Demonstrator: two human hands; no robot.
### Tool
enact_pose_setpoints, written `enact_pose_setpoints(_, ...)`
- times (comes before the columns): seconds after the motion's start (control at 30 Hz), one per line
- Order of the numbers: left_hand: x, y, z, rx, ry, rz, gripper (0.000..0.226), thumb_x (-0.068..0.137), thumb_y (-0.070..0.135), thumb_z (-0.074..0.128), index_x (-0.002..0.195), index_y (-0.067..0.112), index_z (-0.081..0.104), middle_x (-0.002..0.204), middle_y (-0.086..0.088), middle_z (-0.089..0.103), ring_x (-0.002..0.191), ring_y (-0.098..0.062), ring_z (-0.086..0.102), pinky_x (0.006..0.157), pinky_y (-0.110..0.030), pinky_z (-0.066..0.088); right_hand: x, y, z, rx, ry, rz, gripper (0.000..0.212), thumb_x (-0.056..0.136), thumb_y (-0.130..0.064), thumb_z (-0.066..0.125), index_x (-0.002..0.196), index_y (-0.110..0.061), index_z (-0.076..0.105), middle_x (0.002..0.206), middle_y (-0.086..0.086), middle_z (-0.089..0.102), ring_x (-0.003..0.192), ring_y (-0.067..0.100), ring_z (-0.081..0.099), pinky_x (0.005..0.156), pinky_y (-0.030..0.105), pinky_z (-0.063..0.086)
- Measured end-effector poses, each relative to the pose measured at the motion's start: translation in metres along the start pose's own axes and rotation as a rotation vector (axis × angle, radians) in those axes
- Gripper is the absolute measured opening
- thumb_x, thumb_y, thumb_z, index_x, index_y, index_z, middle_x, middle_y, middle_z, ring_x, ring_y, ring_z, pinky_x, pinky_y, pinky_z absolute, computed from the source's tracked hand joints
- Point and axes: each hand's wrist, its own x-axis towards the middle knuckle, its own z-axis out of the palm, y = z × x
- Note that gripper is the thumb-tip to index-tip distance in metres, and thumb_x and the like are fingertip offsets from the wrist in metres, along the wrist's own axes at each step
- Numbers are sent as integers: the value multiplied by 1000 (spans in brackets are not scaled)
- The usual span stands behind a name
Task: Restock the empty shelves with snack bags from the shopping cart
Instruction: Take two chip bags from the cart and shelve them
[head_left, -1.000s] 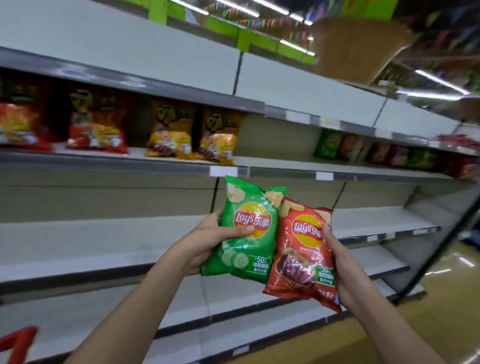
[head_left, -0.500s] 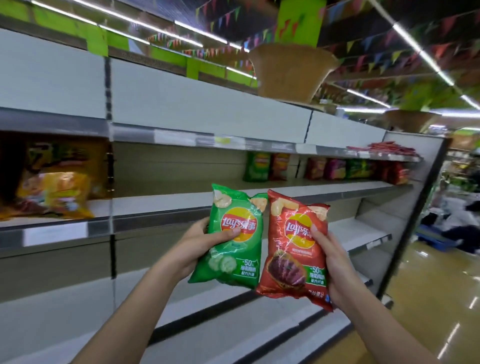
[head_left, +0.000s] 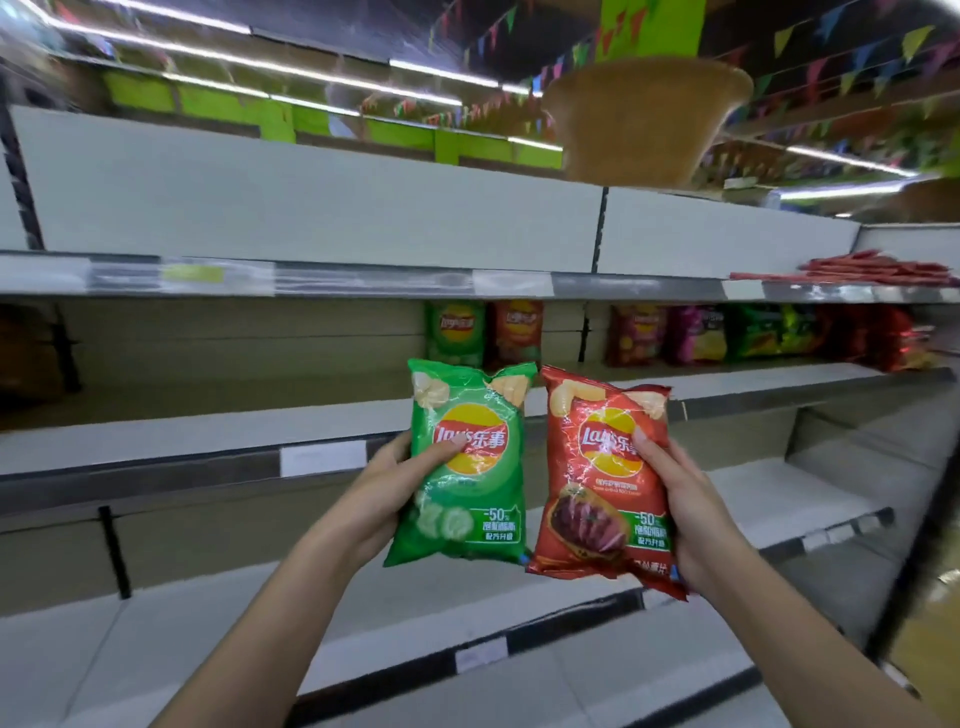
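My left hand (head_left: 387, 491) grips a green Lay's bag (head_left: 470, 499) by its left edge, thumb across the logo. My right hand (head_left: 685, 512) grips a red Lay's bag (head_left: 592, 499) by its right edge. Both bags are upright, side by side and slightly apart, held in front of the second shelf (head_left: 208, 434). On that shelf behind them stand a green bag (head_left: 454, 332) and a red bag (head_left: 517, 332). No shopping cart is in view.
Further right on the same shelf stand several more snack bags (head_left: 727, 335). Flat red packets (head_left: 878, 267) lie on the top shelf at the right. The lower shelves (head_left: 467, 639) are bare. A woven basket lamp (head_left: 641, 119) hangs overhead. The shelving ends at the right.
The view has swung right and up along the shelving, so the yellow bags at left have left the frame. Both hands still hold their bags, now slightly further apart and nearer the stocked green and red bags.
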Motion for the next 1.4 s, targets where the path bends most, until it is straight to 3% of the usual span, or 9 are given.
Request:
enact_pose_setpoints(0.27, 63, 13, 62, 106, 274, 45, 46, 78, 25, 74, 116, 3, 61, 102, -12, 74, 92, -24, 72, 74, -31, 60, 107, -23, -58, 5, -191, 28, 40, 83, -38, 70, 119, -32, 56, 102, 7, 75, 87, 34, 73, 81, 54, 57)
enact_pose_setpoints(0.5, 148, 47, 51, 318, 460, 5, 32, 81, 21, 75, 103, 2, 63, 86, -12, 74, 73, -23, 70, 60, -31, 56, 185, -10, -62, 3, -278, 30, 44, 82, -38, 72, 122, -29, 56, 99, 6, 76, 82, 31, 74, 77, 48, 60)
enact_pose_setpoints(0.6, 190, 49, 45, 272, 473, -40, 10, 90, 15, 64, 95, 6, 61, 63, -5, 72, 51, -13, 68, 46, -24, 56, 213, -7, -62, -6, -309, 15, 43, 82, -38, 71, 121, -30, 54, 96, 5, 75, 79, 28, 75, 70, 42, 60)
enact_pose_setpoints(0.67, 211, 48, 43, 229, 470, -33, 5, 94, 11, 58, 97, 8, 60, 70, -7, 73, 60, -17, 71, 55, -30, 59, 231, -8, -63, 11, -332, -3, 42, 82, -38, 71, 120, -30, 55, 94, 4, 76, 80, 28, 75, 70, 42, 60)
enact_pose_setpoints(0.87, 257, 34, 29, 224, 431, 184, 39, 90, 8, 62, 127, 5, 54, 124, -18, 62, 107, -33, 63, 83, -47, 57, 263, -10, -65, 73, -411, 3, 38, 84, -37, 71, 118, -26, 60, 99, 7, 76, 84, 31, 74, 70, 42, 61)
enact_pose_setpoints(0.97, 273, 28, 19, 246, 497, 183, 49, 88, 17, 67, 132, 8, 50, 125, -17, 63, 108, -34, 64, 90, -55, 51, 269, -12, -66, 73, -455, 6, 36, 84, -36, 71, 116, -25, 60, 97, 7, 76, 82, 29, 75, 63, 37, 61)
enact_pose_setpoints(1.17, 292, 22, 12, 563, 601, 175, 61, 88, 33, 65, 139, 11, 40, 134, -13, 56, 115, -33, 58, 88, -40, 50, 274, -11, -67, 61, -487, 24, 40, 84, -37, 70, 119, -23, 59, 99, 7, 76, 85, 29, 74, 68, 38, 60)
enact_pose_setpoints(1.3, 284, 24, 7, 733, 864, 151, 99, 67, 56, 78, 144, 14, 31, 144, -16, 43, 128, -35, 46, 104, -43, 43, 273, -13, -66, 61, -499, 52, 38, 84, -37, 70, 118, -23, 59, 97, 7, 76, 83, 28, 75, 63, 37, 61)
enact_pose_setpoints(1.4, 258, 19, 27, 456, 878, 165, 108, 48, 68, 80, 133, 11, 46, 133, -11, 54, 121, -29, 52, 108, -42, 39, 273, -20, -64, 97, -512, 139, 43, 83, -40, 71, 119, -19, 59, 100, 11, 76, 83, 32, 74, 62, 42, 60)
